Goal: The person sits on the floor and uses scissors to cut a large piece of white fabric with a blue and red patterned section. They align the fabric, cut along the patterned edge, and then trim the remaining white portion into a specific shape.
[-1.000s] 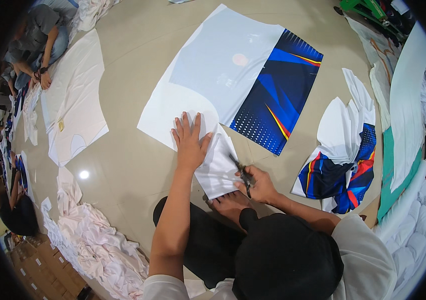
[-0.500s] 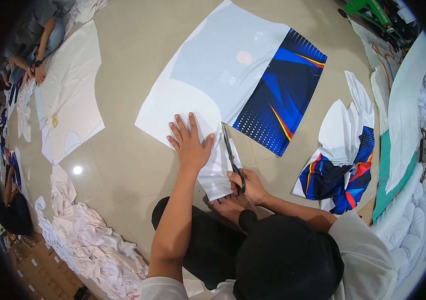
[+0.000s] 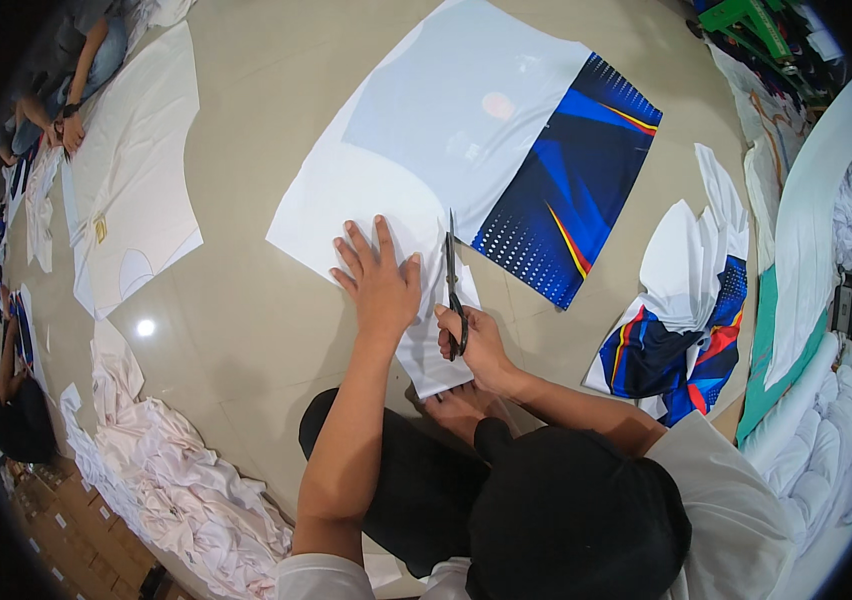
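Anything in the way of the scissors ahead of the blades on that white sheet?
Nothing visible. The scissors in the right hand point up the white sheet, with bare material ahead. The left hand lies flat on the sheet to the left of the blades, beside the line, not across it.

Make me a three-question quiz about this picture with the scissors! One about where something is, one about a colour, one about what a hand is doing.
1. Where does the left hand lie?
A. flat on the white sheet
B. on the rag heap
C. in the air

2. What colour is the printed panel mostly?
A. green
B. blue
C. pink

3. What is the right hand doing?
A. resting open
B. gripping the scissors
C. holding a cap

Answers: 1 A, the fingers are spread on the sheet beside the blades. 2 B, blue with red and yellow streaks. 3 B, its fingers are through the handles, the blades pointing away over the sheet.
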Demonstrator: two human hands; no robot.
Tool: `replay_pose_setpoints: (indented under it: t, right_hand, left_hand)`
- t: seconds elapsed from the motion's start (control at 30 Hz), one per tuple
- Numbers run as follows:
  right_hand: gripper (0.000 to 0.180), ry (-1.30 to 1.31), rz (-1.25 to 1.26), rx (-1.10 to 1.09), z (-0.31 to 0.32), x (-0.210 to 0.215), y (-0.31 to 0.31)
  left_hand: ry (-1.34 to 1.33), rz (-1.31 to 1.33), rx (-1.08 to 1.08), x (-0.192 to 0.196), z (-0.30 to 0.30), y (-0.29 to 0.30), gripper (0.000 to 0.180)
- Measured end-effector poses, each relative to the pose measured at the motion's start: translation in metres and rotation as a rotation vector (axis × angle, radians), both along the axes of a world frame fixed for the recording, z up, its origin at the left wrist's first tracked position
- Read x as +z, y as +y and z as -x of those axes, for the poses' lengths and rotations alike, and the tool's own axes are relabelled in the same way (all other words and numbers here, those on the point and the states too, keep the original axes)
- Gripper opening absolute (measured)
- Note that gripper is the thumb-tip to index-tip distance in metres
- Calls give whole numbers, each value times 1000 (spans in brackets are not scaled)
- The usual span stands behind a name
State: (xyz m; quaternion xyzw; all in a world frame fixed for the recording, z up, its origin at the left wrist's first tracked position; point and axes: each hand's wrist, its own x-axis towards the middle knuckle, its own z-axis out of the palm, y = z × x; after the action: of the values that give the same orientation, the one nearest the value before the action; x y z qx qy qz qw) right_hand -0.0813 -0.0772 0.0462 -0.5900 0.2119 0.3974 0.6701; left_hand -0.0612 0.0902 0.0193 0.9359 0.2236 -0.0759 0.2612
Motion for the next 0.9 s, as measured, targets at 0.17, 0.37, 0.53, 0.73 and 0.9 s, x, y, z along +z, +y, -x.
replay_pose_setpoints:
  t: [0.17, 0.37, 0.53, 0.73, 0.9]
  right_hand:
    - [38, -42, 43, -10, 1, -6, 8]
    - [38, -42, 77, -25, 1, -8, 11]
    - [36, -38, 88, -26, 1, -8, 13]
    - [35, -45, 102, -28, 0, -8, 14]
    - [34, -42, 120, -35, 0, -8, 14]
  left_hand:
    - [2, 21, 7, 1, 1, 1, 76]
    - [12, 23, 1, 3, 2, 2, 74]
    - [23, 42, 5, 8, 1, 2, 73]
    - [-15, 5, 1, 2, 2, 2, 74]
    - [-17, 12, -1, 1, 3, 1, 74]
